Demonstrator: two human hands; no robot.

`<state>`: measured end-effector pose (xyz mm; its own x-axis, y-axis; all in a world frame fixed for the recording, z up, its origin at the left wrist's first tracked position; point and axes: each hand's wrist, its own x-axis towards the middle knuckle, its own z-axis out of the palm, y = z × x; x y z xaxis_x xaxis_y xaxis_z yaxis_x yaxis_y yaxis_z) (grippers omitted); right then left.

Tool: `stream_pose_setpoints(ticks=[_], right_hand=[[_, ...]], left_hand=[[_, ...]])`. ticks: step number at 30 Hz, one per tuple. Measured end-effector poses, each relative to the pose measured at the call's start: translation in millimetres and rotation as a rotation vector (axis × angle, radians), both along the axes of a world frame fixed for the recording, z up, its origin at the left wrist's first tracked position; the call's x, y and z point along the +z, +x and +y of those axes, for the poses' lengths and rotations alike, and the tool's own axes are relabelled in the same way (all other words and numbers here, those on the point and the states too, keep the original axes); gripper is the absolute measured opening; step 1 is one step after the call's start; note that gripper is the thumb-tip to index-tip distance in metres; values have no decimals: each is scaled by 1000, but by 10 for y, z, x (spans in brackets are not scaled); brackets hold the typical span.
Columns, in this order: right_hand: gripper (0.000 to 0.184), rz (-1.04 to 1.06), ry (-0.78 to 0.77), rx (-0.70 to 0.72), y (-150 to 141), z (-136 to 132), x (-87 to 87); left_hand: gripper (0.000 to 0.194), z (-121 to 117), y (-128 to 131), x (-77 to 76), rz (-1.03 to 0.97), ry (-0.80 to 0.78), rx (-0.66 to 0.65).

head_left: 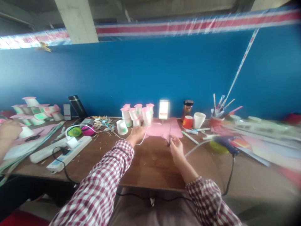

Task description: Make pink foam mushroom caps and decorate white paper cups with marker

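My left hand (137, 133) reaches to the foot of a blurred white paper cup (147, 118) with a pink top; the fingers look closed at its lower edge, partly smeared. Several like cups with pink paper tops (133, 110) stand stacked close around it. A plain white cup with a green patch (122, 127) leans to the left of them. My right hand (176, 147) is closed around the dark handles of what looks like scissors (169, 142), the thin blades pointing up. Behind both hands lies pink paper (164, 128) on the brown table (150, 166).
A power strip (70, 153) with plugs and cables lies left, near another person's hand (9, 133) and more cups (35, 116). To the right are a jar (187, 110), a red cup (187, 122), markers (191, 131), a brush holder (215, 121) and a blue glue gun (224, 142) with its cord.
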<state>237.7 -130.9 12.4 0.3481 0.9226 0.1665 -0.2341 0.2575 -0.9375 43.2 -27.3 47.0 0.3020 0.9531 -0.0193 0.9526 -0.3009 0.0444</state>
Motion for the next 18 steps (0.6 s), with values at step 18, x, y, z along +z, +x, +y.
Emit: stream_pose_setpoints(ticks=[18], right_hand=[[47,15,-30,31,2,-19,12]], left_hand=[[34,-150,-398,-250,-1,124,-152]])
